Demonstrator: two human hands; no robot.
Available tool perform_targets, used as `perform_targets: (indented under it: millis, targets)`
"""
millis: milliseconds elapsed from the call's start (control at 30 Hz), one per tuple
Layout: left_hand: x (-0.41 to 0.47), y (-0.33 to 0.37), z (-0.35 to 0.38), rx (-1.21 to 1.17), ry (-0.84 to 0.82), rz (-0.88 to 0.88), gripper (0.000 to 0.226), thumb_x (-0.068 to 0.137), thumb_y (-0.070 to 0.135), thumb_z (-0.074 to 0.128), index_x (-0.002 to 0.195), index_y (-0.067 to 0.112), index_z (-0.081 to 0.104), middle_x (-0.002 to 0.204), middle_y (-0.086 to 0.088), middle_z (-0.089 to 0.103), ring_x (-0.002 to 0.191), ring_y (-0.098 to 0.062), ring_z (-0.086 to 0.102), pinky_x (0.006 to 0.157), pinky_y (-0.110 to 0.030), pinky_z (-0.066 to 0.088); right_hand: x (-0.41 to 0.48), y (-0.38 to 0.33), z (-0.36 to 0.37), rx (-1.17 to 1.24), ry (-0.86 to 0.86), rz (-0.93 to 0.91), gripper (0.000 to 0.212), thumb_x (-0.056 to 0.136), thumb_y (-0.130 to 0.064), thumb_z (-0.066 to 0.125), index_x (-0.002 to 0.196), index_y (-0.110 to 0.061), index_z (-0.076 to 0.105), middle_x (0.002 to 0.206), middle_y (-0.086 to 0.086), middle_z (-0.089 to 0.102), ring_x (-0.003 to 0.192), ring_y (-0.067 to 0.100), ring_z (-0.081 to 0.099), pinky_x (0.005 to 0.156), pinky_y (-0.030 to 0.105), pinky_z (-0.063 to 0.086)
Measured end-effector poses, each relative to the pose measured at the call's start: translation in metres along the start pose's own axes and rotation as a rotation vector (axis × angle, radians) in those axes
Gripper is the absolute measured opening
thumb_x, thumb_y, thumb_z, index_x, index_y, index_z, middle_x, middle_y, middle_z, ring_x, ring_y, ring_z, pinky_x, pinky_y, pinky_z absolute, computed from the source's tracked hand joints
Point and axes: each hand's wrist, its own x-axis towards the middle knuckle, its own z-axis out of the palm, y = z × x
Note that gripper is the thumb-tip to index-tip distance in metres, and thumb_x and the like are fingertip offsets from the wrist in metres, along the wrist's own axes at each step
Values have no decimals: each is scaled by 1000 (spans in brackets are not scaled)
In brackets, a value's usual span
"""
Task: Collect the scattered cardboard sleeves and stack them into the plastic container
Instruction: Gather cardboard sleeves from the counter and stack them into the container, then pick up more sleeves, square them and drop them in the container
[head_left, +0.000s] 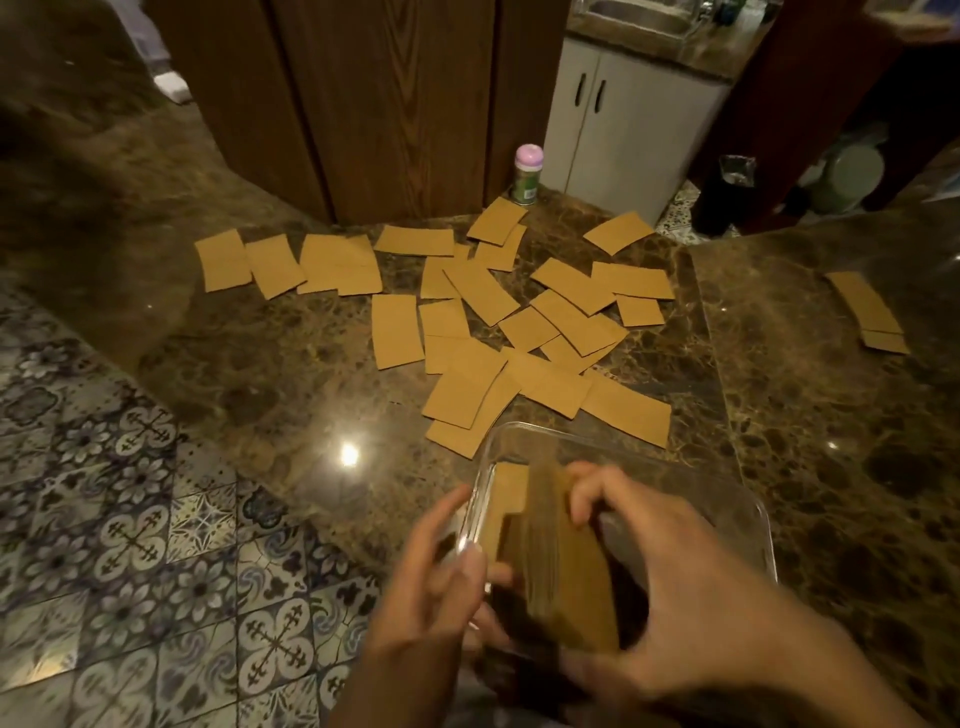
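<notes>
Several flat brown cardboard sleeves (470, 332) lie scattered over the dark marble counter (270, 364), and two more sleeves (867, 306) lie apart at the right. A clear plastic container (597, 441) stands at the counter's near edge. Inside it a stack of sleeves (561, 561) stands on edge. My right hand (670, 566) grips that stack from the right, fingers curled over its top. My left hand (441, 566) is at the container's left wall, with its thumb and fingers around the rim. One sleeve (509, 493) lies flat in the container behind the stack.
A small jar with a pink lid (527, 174) stands at the counter's far edge. Behind it are wooden panels (363, 104) and a white cabinet (618, 124). Patterned floor tiles (130, 519) show at the left below the counter's edge.
</notes>
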Motion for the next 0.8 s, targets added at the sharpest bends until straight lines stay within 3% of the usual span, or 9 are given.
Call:
perform_targets:
  millis: [67, 100, 200, 267, 433, 533, 600, 700, 800]
  targets:
    - [3, -13, -17, 265, 207, 121, 51, 76, 53, 75, 124, 52, 57, 97, 14, 74, 73, -9, 68, 66, -27, 58, 29, -12, 11, -221, -8, -5, 82, 56, -70, 85, 112, -46, 30, 132, -31, 32, 121, -2, 40, 103, 20, 45]
    - [4, -19, -26, 413, 214, 153, 51, 77, 51, 76, 124, 54, 57, 100, 20, 71, 77, -6, 67, 66, -26, 58, 39, -9, 18, -354, -57, 7, 83, 57, -72, 82, 114, -44, 29, 134, -24, 31, 123, 3, 38, 109, 28, 43]
    - [11, -22, -33, 516, 73, 11, 48, 86, 41, 73, 129, 54, 56, 93, 21, 74, 83, -3, 69, 69, -21, 57, 66, -6, 37, -644, -103, 32, 102, 63, -68, 82, 141, -27, 29, 159, 7, 26, 148, 30, 27, 127, 44, 22]
    - [14, -21, -29, 558, 24, 21, 38, 92, 35, 67, 123, 56, 60, 78, 16, 75, 72, -4, 70, 62, -16, 53, 80, -8, 56, -708, -91, -9, 112, 65, -63, 84, 149, -17, 27, 161, 16, 25, 148, 36, 25, 127, 48, 23]
    - [11, -12, -26, 578, 47, -5, 38, 91, 40, 64, 97, 76, 54, 75, 25, 70, 67, 0, 67, 60, -11, 48, 92, -3, 73, -648, 38, -19, 100, 63, -65, 80, 140, -19, 36, 154, 8, 29, 141, 31, 29, 119, 42, 32]
    - [12, -10, -29, 561, 50, -15, 41, 90, 39, 66, 99, 77, 55, 73, 16, 72, 66, -3, 68, 66, -17, 55, 86, -3, 83, -623, 75, -4, 92, 73, -61, 74, 145, -24, 31, 172, 7, 0, 151, 41, 10, 123, 51, 26]
    - [14, -10, -29, 571, 30, -31, 37, 90, 37, 66, 101, 72, 57, 72, 14, 71, 66, -3, 68, 68, -19, 56, 84, -3, 86, -597, 85, 24, 79, 83, -52, 72, 143, -26, 28, 171, 5, -17, 148, 43, 14, 114, 51, 40]
    - [17, -9, -29, 639, 18, -4, 44, 90, 32, 67, 97, 72, 52, 69, 28, 66, 64, -3, 66, 63, -15, 53, 86, -4, 84, -490, 84, 58, 75, 78, -51, 76, 134, -26, 33, 165, 4, 7, 131, 34, 43, 97, 44, 53]
    - [21, -6, -29, 678, -19, -27, 51, 90, 39, 63, 91, 86, 45, 77, 21, 69, 70, -2, 67, 67, -13, 52, 88, -3, 80, -445, 77, 84, 80, 76, -55, 76, 137, -24, 34, 166, 3, 12, 130, 33, 48, 98, 41, 52]
